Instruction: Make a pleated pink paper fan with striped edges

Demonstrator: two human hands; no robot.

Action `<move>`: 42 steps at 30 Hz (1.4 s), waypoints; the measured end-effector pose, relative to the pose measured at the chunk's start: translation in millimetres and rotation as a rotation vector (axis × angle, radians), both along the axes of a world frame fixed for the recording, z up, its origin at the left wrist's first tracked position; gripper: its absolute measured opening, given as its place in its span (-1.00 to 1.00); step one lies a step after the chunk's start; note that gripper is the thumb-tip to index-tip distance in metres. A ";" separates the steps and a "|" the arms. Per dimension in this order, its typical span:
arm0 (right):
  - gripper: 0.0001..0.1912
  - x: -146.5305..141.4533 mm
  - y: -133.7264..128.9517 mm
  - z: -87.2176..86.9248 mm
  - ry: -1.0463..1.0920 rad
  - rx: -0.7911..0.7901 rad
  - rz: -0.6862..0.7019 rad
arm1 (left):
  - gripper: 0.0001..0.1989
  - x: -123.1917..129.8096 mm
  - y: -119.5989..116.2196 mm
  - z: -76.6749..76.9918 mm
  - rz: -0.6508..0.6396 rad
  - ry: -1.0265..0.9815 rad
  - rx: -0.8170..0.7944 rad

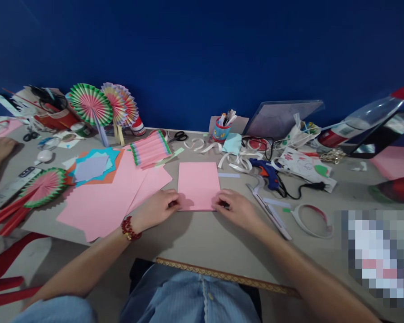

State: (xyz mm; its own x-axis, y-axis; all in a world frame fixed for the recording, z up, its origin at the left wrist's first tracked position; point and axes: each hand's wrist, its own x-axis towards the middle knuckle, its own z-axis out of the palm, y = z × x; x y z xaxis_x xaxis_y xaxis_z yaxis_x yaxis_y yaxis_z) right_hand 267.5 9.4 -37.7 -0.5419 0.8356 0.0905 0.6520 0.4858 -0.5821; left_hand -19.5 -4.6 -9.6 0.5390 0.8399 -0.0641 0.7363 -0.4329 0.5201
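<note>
Tabletop (195, 235), pink paper (199, 185) lengthwise forward.

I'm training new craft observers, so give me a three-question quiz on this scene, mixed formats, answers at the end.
1. Multiple choice: Where is the red beaded bracelet worn?
A) right wrist
B) left wrist
C) neither wrist

2. True or false: The blue glue gun lies to the right of the pink square paper.

3. Fill the gap with "near" or "far": The left hand and the right hand are at the ____ corners of the pink square paper, as the person sees it.

Key: 1 B; 2 true; 3 near
</note>
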 end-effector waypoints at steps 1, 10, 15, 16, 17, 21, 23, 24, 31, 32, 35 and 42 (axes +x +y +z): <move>-0.89 0.6 0.3 -0.5 0.006 0.003 0.001 | -0.82 0.0 0.4 0.0 -0.007 0.014 0.009; -0.93 2.8 1.4 0.1 -0.001 0.009 0.018 | -0.84 -3.0 4.3 -5.6 -0.064 0.089 0.002; -0.91 3.4 2.2 -1.1 -0.007 0.008 0.021 | -0.82 -0.8 8.7 -1.0 -0.118 0.144 -0.003; -0.91 3.5 2.2 -1.4 -0.011 0.000 0.022 | -0.82 -0.5 9.7 -0.4 -0.128 0.150 -0.006; -0.91 3.5 2.2 -1.6 -0.015 -0.009 0.022 | -0.82 -0.3 10.5 -0.1 -0.132 0.152 -0.009; -0.91 4.4 2.7 -0.3 -0.009 -0.042 0.025 | -0.81 -0.3 12.0 0.4 -0.135 0.159 -0.018; -0.91 5.9 3.8 1.7 0.006 -0.050 0.034 | -0.81 -0.3 11.9 0.5 -0.138 0.169 -0.013; -0.91 6.9 4.6 3.0 0.015 -0.053 0.042 | -0.81 -0.3 11.9 0.5 -0.140 0.173 -0.009; -0.89 13.0 8.6 8.6 0.034 -0.077 0.083 | -0.82 -0.4 12.5 0.2 -0.155 0.214 -0.006; -0.90 13.2 8.6 8.6 0.032 -0.080 0.086 | -0.81 -0.4 12.4 0.2 -0.155 0.220 -0.002; -0.89 13.3 8.2 9.2 0.033 -0.084 0.092 | -0.80 -0.5 12.3 -0.1 -0.153 0.223 0.002; -0.89 14.2 8.2 14.0 0.036 -0.095 0.116 | -0.81 -0.5 13.0 -0.5 -0.158 0.233 -0.003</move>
